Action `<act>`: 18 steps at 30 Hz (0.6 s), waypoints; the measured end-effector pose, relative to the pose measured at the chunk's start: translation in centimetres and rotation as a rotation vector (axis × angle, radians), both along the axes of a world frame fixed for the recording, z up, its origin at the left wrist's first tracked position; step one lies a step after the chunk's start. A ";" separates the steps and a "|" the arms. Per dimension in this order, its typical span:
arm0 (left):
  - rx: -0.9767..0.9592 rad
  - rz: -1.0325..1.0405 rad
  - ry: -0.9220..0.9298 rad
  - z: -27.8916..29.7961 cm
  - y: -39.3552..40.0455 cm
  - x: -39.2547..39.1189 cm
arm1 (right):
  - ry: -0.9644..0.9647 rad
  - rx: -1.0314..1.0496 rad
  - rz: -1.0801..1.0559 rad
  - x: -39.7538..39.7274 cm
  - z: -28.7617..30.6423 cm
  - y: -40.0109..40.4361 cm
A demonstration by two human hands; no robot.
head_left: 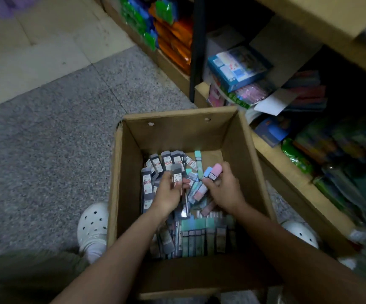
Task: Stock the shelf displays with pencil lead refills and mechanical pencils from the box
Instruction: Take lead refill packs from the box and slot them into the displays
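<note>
left hand [169, 195] gripped grey lead packs [177, 176] | right hand [223, 189] gripped pastel packs [212, 172] | risk: loose bundles could slip into box [131, 137]

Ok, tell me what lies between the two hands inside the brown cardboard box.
In the head view, pastel pink, blue and mint refill cases lie in the gap between the left hand and right hand, over the loose pile in the brown cardboard box.

I can read no text: the red-and-white labels on the dark lead refill packs [166, 163] in the cardboard box [177, 128] are too blurred.
</note>
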State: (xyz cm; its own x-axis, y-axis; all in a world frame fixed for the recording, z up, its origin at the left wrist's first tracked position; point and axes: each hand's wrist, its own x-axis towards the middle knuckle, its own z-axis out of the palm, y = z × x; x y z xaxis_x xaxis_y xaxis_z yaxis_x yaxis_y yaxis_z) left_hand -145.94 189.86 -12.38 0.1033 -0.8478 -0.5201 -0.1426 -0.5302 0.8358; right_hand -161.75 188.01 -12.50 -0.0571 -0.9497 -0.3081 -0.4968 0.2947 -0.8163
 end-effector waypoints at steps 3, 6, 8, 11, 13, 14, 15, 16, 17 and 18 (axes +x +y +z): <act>-0.085 -0.151 0.050 4.2 -1.2 -0.6 | -0.062 -0.014 0.100 -0.9 5.0 -1.1; -0.122 -0.293 0.158 8.7 -1.6 -1.2 | -0.122 -0.087 0.136 -1.8 10.7 -1.5; -0.120 -0.348 0.267 11.8 -1.7 -1.6 | -0.145 -0.144 0.115 -2.7 14.3 -1.5; -0.194 -0.482 0.299 16.1 -2.1 -2.5 | -0.165 -0.178 0.082 -4.7 19.3 -1.0; -0.245 -0.533 0.310 18.7 -1.9 -3.3 | -0.185 -0.189 0.053 -5.9 22.1 -0.1; -0.261 -0.545 0.322 19.7 -1.7 -3.7 | -0.176 -0.206 0.041 -6.4 23.4 0.4; -0.274 -0.554 0.336 20.6 -1.4 -4.1 | -0.150 -0.232 0.030 -6.8 24.5 1.0; -0.287 -0.560 0.348 21.4 -1.1 -4.6 | -0.118 -0.267 0.015 -7.2 25.5 1.5; -0.298 -0.555 0.365 22.1 -0.7 -5.2 | -0.087 -0.304 -0.006 -7.6 26.5 2.0; -0.297 -0.542 0.396 22.7 -0.5 -5.7 | -0.058 -0.337 -0.029 -8.1 27.4 2.4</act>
